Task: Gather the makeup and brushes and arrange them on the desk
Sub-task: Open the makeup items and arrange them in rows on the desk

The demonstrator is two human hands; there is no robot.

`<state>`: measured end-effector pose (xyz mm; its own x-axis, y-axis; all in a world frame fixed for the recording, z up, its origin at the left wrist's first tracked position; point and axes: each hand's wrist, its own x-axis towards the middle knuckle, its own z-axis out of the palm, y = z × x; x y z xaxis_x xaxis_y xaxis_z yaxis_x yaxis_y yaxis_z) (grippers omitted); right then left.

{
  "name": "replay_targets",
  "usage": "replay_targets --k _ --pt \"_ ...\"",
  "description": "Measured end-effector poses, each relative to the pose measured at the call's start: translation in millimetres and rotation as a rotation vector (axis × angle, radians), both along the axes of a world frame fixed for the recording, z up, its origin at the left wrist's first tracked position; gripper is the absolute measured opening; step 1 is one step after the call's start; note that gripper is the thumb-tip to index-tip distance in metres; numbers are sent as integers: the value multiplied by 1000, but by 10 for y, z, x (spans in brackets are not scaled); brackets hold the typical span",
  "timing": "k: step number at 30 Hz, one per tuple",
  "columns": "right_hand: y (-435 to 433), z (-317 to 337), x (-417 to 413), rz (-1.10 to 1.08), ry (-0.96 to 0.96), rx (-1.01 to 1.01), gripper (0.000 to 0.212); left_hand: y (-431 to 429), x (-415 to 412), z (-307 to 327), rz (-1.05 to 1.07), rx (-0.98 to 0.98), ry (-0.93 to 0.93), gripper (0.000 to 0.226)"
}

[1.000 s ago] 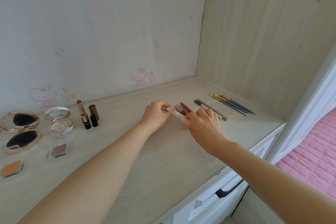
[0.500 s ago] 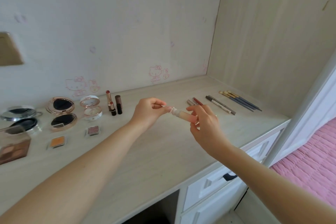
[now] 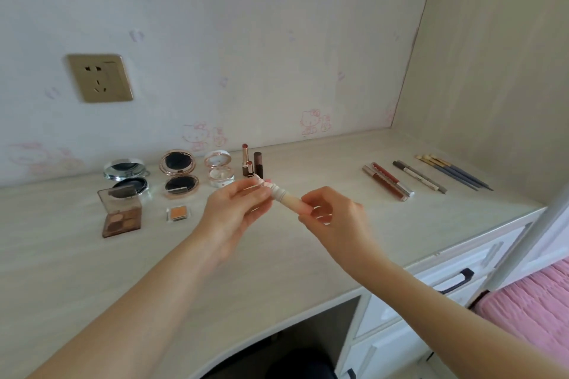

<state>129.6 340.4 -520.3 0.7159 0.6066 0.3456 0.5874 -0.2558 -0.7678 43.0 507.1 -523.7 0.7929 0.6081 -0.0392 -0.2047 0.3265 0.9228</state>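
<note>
Pinching a small smooth cream tube [image 3: 284, 197] at both ends, with the left hand [image 3: 237, 208] on the ridged cap and the right hand [image 3: 334, 217] on the round body, up above the middle of the pale wood desk [image 3: 277, 261]. Looks like mid-sorting; next, probably needs setting down gently by the shiny lip tubes [image 3: 388, 181] on the right, flat, so no rolling.

A: What's held?
B: A cream tube [image 3: 286, 198], over the surface [image 3: 277, 261]: left grip [image 3: 235, 209] pinches its cap end, right grip [image 3: 335, 218] its base.
A: And far right?
B: Brushes [image 3: 452, 173], lying side by side.
</note>
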Motion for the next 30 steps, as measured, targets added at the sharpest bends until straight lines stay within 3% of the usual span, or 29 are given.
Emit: replay_targets --k 3,8,11,18,22,26,30 --pt "160 -49 -163 12 204 59 14 79 -188 -67 16 -55 7 36" --pt "383 -77 -430 70 590 212 23 132 -399 -197 -1 107 134 25" --pt "465 -71 -537 92 717 257 30 160 -488 -216 -13 115 144 21" --pt "617 -144 -656 99 519 87 26 195 -639 -182 1 184 137 30" --pt "654 -188 -682 117 385 -26 12 222 -744 -185 18 244 115 31" --pt "721 -201 -654 117 448 22 8 255 -873 -207 70 409 169 27" --pt "793 -142 -664 153 541 55 23 268 -963 -232 56 531 201 27"
